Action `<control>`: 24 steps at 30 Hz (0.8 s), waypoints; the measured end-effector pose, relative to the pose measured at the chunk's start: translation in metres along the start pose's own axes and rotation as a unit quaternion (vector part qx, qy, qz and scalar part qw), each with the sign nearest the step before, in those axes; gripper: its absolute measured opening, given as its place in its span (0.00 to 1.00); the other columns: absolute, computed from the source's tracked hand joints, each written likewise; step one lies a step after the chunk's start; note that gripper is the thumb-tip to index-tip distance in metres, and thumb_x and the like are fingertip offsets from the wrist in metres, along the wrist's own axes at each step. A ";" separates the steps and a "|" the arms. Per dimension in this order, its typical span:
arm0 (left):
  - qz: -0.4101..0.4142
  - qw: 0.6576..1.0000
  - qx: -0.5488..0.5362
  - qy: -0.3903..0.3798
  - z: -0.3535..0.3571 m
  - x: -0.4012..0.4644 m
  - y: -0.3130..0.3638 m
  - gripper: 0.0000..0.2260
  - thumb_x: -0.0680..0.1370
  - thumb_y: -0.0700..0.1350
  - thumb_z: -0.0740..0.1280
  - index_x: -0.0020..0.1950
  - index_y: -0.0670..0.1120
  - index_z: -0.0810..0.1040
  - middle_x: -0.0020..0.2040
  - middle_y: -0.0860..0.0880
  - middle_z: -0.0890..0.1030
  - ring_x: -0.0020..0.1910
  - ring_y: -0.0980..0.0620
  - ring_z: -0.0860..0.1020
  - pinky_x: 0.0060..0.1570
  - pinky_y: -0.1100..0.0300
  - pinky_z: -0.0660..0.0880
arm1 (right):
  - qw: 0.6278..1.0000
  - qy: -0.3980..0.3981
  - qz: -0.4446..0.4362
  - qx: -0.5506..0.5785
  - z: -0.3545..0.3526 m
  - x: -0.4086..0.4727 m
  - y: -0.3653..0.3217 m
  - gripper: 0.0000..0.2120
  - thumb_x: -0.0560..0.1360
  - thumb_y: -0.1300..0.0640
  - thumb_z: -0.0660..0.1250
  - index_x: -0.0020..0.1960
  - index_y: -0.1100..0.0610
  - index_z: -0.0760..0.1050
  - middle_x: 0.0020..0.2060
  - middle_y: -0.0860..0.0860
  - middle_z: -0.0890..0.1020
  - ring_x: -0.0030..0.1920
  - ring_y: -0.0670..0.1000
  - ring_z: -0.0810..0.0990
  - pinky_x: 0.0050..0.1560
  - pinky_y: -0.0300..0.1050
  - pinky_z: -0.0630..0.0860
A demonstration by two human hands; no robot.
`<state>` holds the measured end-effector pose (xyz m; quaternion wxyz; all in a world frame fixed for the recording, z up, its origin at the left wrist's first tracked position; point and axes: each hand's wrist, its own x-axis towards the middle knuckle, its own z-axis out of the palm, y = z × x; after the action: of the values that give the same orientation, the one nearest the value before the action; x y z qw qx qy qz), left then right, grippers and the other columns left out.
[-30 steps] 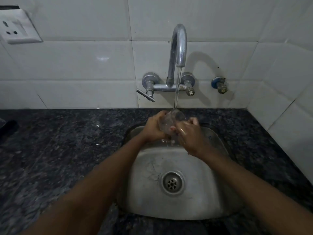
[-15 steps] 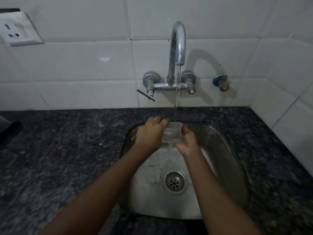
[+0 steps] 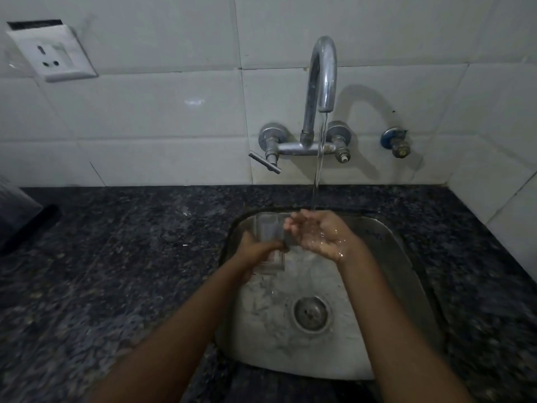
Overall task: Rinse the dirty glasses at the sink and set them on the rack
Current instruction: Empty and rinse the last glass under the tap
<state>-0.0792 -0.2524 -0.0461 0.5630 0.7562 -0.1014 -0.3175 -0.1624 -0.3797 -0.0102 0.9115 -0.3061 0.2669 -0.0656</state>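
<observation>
A clear drinking glass (image 3: 268, 228) stands upright over the left part of the steel sink (image 3: 406, 257). My left hand (image 3: 255, 251) grips it round the lower half. My right hand (image 3: 319, 232) is palm up, wet and cupped under the stream of water falling from the chrome tap (image 3: 322, 74). Its fingertips touch the right side of the glass. The stream lands on my right fingers, not in the glass. No rack is in view.
Dark speckled granite counter (image 3: 116, 271) surrounds the sink. The drain (image 3: 311, 312) sits in the basin's middle. A tap lever (image 3: 264, 161) sticks out left; a blue-ringed valve (image 3: 396, 142) is on the tiled wall. A wall socket (image 3: 52, 53) and a dark object (image 3: 26, 225) are at the left.
The glass has moved left, out of the stream, held by my left hand alone. My right hand has let go of it and turned palm up under the water.
</observation>
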 end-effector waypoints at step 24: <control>-0.026 0.986 -0.156 -0.044 0.075 0.000 0.056 0.19 0.82 0.57 0.46 0.67 0.47 0.61 0.57 0.43 0.73 0.55 0.42 0.75 0.58 0.43 0.73 | 0.859 0.173 -0.336 -0.346 -0.013 -0.008 0.001 0.15 0.74 0.48 0.68 0.58 0.53 0.78 0.53 0.53 0.81 0.54 0.51 0.80 0.55 0.49 0.78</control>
<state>-0.1124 -0.3310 -0.0070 0.6608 0.6466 -0.0559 -0.3772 -0.1765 -0.3838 -0.0157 0.6085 -0.6568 0.3061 -0.3235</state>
